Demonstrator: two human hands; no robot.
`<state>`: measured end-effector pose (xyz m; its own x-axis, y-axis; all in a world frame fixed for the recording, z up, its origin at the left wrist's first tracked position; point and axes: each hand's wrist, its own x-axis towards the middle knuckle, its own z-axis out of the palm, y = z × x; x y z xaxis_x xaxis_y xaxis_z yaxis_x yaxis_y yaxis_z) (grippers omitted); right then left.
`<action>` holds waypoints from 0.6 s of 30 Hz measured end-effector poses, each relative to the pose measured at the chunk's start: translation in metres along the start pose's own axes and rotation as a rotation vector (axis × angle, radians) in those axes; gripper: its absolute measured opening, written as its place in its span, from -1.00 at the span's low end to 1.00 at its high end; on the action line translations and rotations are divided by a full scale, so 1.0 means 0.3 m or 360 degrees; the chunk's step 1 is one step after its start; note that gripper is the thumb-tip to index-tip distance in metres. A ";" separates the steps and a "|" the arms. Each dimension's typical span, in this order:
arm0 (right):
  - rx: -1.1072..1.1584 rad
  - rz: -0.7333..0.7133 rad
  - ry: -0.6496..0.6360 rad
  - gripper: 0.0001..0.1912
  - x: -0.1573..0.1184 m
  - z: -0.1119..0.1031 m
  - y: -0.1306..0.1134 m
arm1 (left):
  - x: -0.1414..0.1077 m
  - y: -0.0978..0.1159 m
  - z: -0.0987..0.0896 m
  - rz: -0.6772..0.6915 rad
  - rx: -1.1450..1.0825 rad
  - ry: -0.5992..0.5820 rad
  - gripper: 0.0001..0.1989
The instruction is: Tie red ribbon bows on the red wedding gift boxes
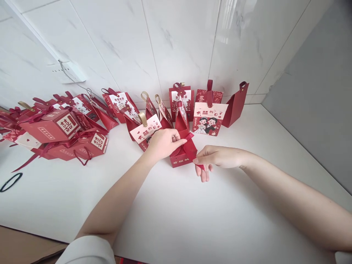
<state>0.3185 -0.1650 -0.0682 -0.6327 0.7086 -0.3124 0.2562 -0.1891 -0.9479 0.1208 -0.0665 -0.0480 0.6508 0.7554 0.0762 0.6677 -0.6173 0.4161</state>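
Observation:
A small red gift box point(183, 160) with gold characters on its front stands on the white table between my hands. My left hand point(164, 144) is at its upper left, thumb and fingers pinched on a red ribbon point(189, 136) whose end sticks out past the thumb. Down at the box's right front corner, my right hand point(209, 158) pinches another stretch of the ribbon, and a short tail hangs below its thumb. My left hand partly hides a pink-topped gift box point(145, 129) with a gold loop.
Several red gift boxes stand along the marble-tiled wall point(181, 40), among them one with a cartoon couple point(209, 119). More boxes point(55, 126) are heaped at the left. A black elastic band point(11, 182) lies on the white table point(176, 216). A grey panel point(310, 88) borders the right.

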 end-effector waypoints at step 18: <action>-0.1350 -0.0169 0.0754 -0.64 -0.084 0.042 -0.057 | -0.094 0.022 -0.210 -0.0054 0.0088 0.0018 -0.72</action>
<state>0.3209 -0.1880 -0.0450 -0.3715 0.9284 0.0053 0.7728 0.3124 -0.5524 0.0840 -0.0778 0.0098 0.6235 0.7784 0.0734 0.7085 -0.6022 0.3680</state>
